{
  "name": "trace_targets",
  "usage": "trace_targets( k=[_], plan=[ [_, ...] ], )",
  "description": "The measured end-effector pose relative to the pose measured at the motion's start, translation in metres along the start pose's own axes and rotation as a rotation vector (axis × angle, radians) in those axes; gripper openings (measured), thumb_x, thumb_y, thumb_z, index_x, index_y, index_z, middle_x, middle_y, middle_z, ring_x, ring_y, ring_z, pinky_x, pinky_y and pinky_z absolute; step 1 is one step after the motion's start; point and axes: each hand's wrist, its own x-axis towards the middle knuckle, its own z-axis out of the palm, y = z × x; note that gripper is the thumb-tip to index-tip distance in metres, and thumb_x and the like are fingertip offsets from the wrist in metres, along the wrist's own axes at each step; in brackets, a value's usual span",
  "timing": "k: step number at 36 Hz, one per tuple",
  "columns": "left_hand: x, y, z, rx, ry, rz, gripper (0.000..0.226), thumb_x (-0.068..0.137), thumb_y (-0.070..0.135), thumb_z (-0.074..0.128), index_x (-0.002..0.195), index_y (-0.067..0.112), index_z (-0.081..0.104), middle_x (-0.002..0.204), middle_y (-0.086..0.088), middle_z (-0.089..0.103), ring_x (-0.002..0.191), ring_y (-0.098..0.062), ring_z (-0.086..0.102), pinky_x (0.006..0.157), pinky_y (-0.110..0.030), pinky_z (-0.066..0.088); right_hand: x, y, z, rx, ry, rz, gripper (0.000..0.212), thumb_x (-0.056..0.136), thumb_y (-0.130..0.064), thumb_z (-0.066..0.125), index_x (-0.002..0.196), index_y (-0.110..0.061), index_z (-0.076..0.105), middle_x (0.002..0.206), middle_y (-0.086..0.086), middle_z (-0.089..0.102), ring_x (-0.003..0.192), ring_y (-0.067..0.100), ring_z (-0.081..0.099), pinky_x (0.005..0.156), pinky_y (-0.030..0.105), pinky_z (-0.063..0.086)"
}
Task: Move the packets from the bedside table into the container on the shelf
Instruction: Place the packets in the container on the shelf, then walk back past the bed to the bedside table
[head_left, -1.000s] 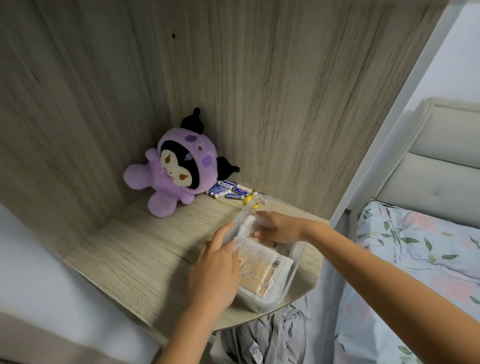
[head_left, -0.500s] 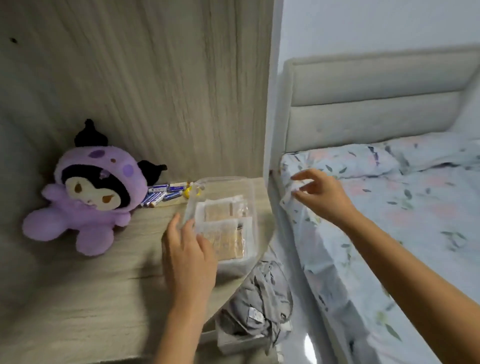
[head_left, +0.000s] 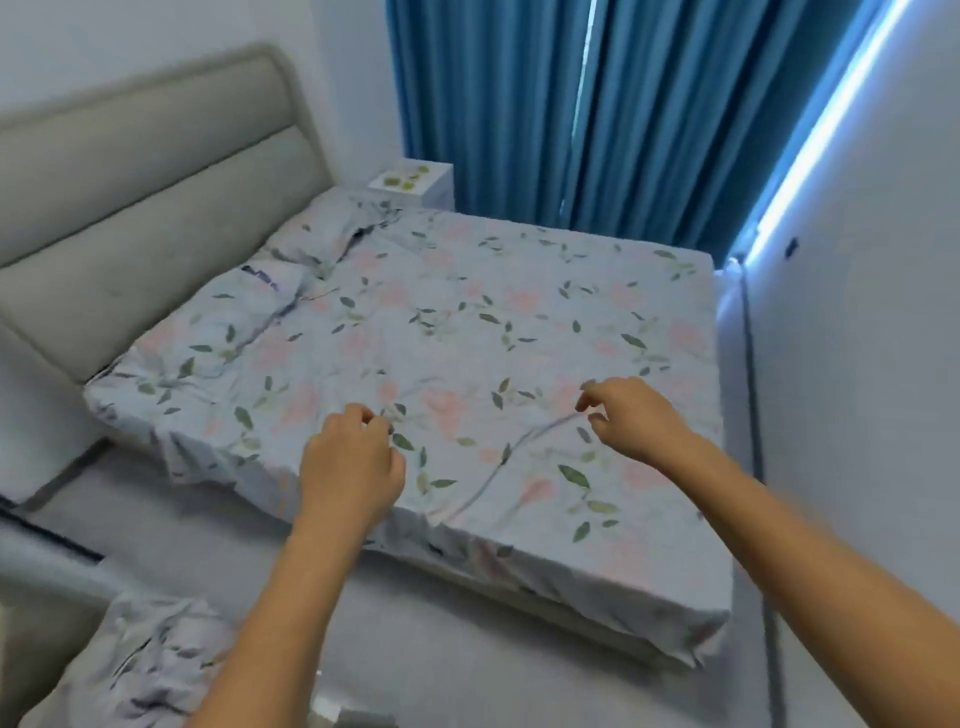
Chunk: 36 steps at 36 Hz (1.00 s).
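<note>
Across the bed, in the corner by the curtain, stands a small white bedside table (head_left: 440, 193). Small yellow-green packets (head_left: 404, 180) lie on its top, blurred and far from both hands. My left hand (head_left: 353, 465) and my right hand (head_left: 626, 415) are held out in front of me over the near part of the bed. Their fingers hang loosely curled and hold nothing. The shelf and its container are out of view.
A bed with a floral sheet (head_left: 467, 338) fills the middle, with a padded grey headboard (head_left: 130, 208) on the left. Blue curtains (head_left: 597, 114) hang behind it. A white wall (head_left: 857, 364) runs close along its right side. Crumpled floral fabric (head_left: 140, 665) lies at the bottom left.
The view has swung right, from the shelf with the plush toy and container to the bed. My left hand left the container, and both hands now hover over the bed.
</note>
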Motion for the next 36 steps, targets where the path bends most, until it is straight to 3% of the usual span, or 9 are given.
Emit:
trace_targets(
  k=[3,9,19,29,36],
  plan=[
    [0.029,0.079,0.009,-0.027,-0.018,0.195,0.033,0.093,0.028,0.049,0.118,0.01,0.063,0.122,-0.008,0.055,0.105,-0.028,0.052,0.072,-0.037,0.048,-0.045,0.081,-0.01,0.06,0.024,0.185,0.028,0.094,-0.017,0.05,0.119,-0.021,0.062,0.125,0.004,0.06,0.114,0.025,0.054,0.091,0.041,0.049],
    [0.047,0.249,0.038,-0.066,-0.154,0.449,0.039,0.096,0.039,0.041,0.125,0.018,0.057,0.13,-0.003,0.049,0.119,-0.025,0.044,0.087,-0.035,0.044,-0.134,0.216,-0.031,0.152,0.07,0.511,0.032,0.09,-0.026,0.057,0.121,-0.019,0.061,0.129,0.01,0.051,0.119,0.027,0.05,0.099,0.037,0.043],
    [0.048,0.508,0.098,-0.106,-0.254,0.657,0.035,0.097,0.032,0.041,0.122,0.014,0.058,0.129,-0.006,0.046,0.116,-0.026,0.045,0.085,-0.035,0.042,-0.201,0.399,-0.067,0.184,0.094,0.649,0.032,0.092,-0.034,0.054,0.122,-0.022,0.058,0.132,0.004,0.048,0.114,0.022,0.052,0.096,0.037,0.045],
    [0.101,0.588,0.129,-0.022,-0.374,0.607,0.037,0.098,0.035,0.038,0.121,0.016,0.059,0.125,-0.007,0.051,0.109,-0.025,0.051,0.088,-0.036,0.049,-0.162,0.499,-0.08,0.254,-0.016,0.62,0.031,0.093,-0.029,0.053,0.123,-0.02,0.058,0.122,-0.002,0.06,0.107,0.015,0.057,0.091,0.028,0.047],
    [0.179,0.627,0.153,-0.036,-0.4,0.563,0.038,0.097,0.041,0.038,0.12,0.021,0.061,0.125,-0.005,0.053,0.109,-0.023,0.053,0.081,-0.033,0.045,-0.101,0.561,-0.085,0.413,0.084,0.586,0.036,0.092,-0.024,0.055,0.128,-0.024,0.052,0.117,-0.002,0.06,0.094,0.013,0.053,0.078,0.022,0.04]
  ],
)
